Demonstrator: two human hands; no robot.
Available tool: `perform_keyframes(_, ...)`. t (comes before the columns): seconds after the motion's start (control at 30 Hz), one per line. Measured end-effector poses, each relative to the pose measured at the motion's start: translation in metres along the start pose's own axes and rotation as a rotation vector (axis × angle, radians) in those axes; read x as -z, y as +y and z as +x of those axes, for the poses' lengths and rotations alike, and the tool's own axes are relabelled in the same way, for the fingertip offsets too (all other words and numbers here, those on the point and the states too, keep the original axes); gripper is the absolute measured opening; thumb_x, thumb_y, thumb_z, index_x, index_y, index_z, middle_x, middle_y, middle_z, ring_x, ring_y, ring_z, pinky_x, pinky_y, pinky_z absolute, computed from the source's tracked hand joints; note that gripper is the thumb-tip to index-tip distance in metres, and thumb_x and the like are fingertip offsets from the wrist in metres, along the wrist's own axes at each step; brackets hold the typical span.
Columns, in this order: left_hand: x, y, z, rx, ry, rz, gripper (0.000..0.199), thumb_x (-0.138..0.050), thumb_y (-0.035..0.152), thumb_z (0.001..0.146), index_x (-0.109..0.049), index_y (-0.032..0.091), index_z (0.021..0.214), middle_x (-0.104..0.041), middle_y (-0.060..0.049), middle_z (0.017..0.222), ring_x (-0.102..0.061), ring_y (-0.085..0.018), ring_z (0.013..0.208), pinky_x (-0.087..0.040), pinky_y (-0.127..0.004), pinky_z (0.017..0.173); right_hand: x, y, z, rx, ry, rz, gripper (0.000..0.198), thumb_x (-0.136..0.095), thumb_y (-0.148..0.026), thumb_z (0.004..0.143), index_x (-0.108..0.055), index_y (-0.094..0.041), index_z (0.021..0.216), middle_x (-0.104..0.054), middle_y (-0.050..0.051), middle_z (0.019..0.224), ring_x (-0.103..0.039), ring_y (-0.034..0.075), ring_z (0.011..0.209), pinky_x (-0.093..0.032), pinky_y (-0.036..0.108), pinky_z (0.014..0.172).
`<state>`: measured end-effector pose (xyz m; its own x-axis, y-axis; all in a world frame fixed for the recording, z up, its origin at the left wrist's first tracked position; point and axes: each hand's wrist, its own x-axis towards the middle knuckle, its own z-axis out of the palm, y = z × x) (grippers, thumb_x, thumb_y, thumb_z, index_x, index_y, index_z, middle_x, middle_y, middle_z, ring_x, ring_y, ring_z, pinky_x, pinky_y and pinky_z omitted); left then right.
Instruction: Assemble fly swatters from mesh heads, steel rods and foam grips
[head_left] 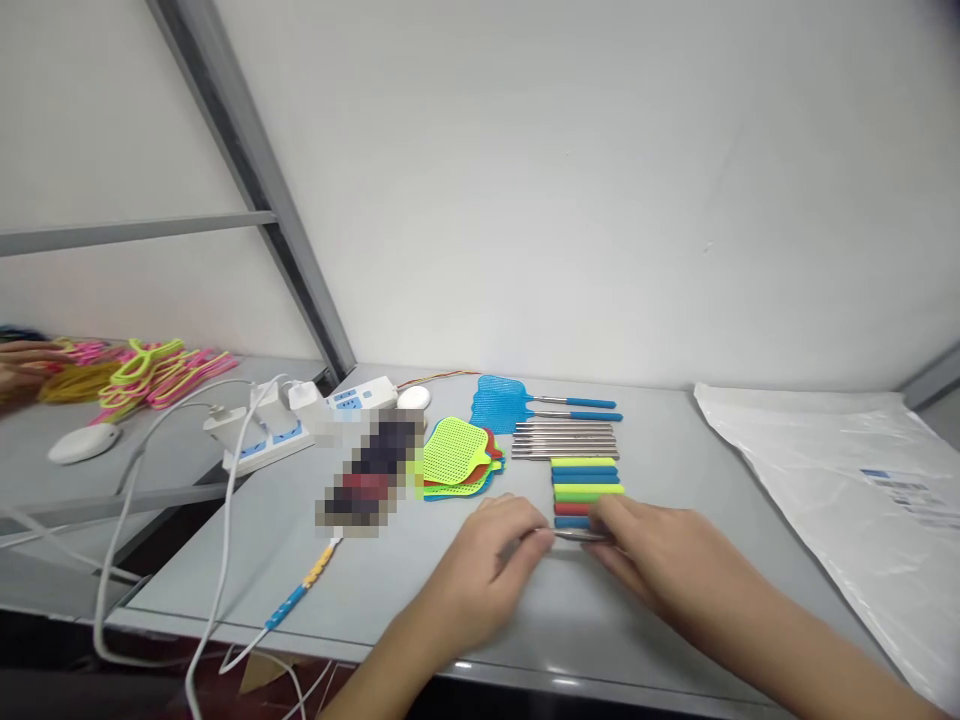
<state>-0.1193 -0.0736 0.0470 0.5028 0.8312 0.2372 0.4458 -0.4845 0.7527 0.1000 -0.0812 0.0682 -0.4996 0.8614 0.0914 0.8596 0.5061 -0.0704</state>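
Note:
My left hand (495, 565) is closed, its thumb and fingers pinching the left end of a short metal rod (576, 535). My right hand (649, 548) closes round the rod's other end, and its fingers hide that end. Just beyond the rod lies a row of coloured handle sleeves (585, 477) in yellow, blue, green and red, partly behind my right fingers. Behind these sit several metal rods (564, 440) side by side. Blue fly swatters (501, 404) with metal shafts lie at the back. Left of the rods is a stack of loose fly swatter heads (456, 450), yellow-green, red and blue.
A pixelated dark object (371, 475) with a white cable lies at left. Behind it are power strips (274, 448) with plugs and a round white item (414, 399). A white plastic bag (847, 500) covers the right side. Another person's hand (26, 365) is by coloured cords (154, 375).

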Motion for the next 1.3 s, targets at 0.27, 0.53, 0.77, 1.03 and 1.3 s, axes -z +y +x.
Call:
perform_keyframes(0.27, 0.017, -0.007, -0.006, 0.027, -0.142, 0.14, 0.026, -0.041, 0.032, 0.097, -0.06, 0.021, 0.085, -0.061, -0.001, 0.085, -0.052, -0.017, 0.085, -0.039, -0.031, 0.077, -0.035, 0.023, -0.038, -0.022, 0.2, 0.176, 0.019, -0.04, -0.03, 0.098, -0.057, -0.023, 0.091, -0.063, 0.0, 0.078, -0.061, 0.013, 0.067, -0.04, 0.024, 0.058)
perform_keyframes(0.53, -0.01, 0.011, 0.002, -0.098, -0.008, 0.721, 0.016, -0.049, 0.03, 0.093, -0.062, 0.021, 0.09, -0.066, -0.007, 0.096, -0.052, -0.029, 0.1, -0.034, -0.048, 0.085, -0.041, 0.023, -0.04, 0.044, 0.34, -0.002, 0.026, -0.039, -0.033, 0.099, -0.057, -0.021, 0.085, -0.061, -0.001, 0.068, -0.058, 0.013, 0.058, -0.033, 0.025, 0.053)
perform_keyframes(0.77, -0.04, 0.042, 0.024, -0.173, -0.072, 0.78, 0.013, -0.047, 0.01, 0.087, -0.056, 0.019, 0.085, -0.06, -0.004, 0.076, -0.055, -0.023, 0.075, -0.038, -0.043, 0.076, -0.02, 0.022, -0.04, 0.001, 0.256, -0.019, 0.027, -0.038, -0.033, 0.099, -0.05, -0.022, 0.078, -0.058, -0.002, 0.063, -0.056, 0.015, 0.053, -0.032, 0.027, 0.051)
perform_keyframes(1.03, -0.067, 0.066, 0.089, -0.482, -0.138, 0.796, 0.011, -0.047, 0.014, 0.087, -0.056, 0.014, 0.081, -0.062, -0.005, 0.071, -0.059, -0.02, 0.063, -0.041, -0.04, 0.076, 0.007, 0.069, -0.044, -0.109, -0.018, 0.307, 0.021, -0.041, -0.022, 0.096, -0.053, -0.024, 0.079, -0.07, 0.0, 0.08, -0.066, 0.016, 0.068, -0.046, 0.023, 0.058)
perform_keyframes(1.3, -0.055, 0.042, 0.043, -0.495, -0.268, 0.765, 0.006, -0.053, 0.016, 0.077, -0.053, 0.015, 0.082, -0.059, -0.004, 0.064, -0.053, -0.018, 0.046, -0.026, -0.028, 0.037, -0.007, 0.028, -0.047, 0.058, 0.041, 0.078, 0.026, -0.039, -0.02, 0.094, -0.051, -0.026, 0.072, -0.065, -0.003, 0.063, -0.059, 0.016, 0.048, -0.038, 0.025, 0.045)
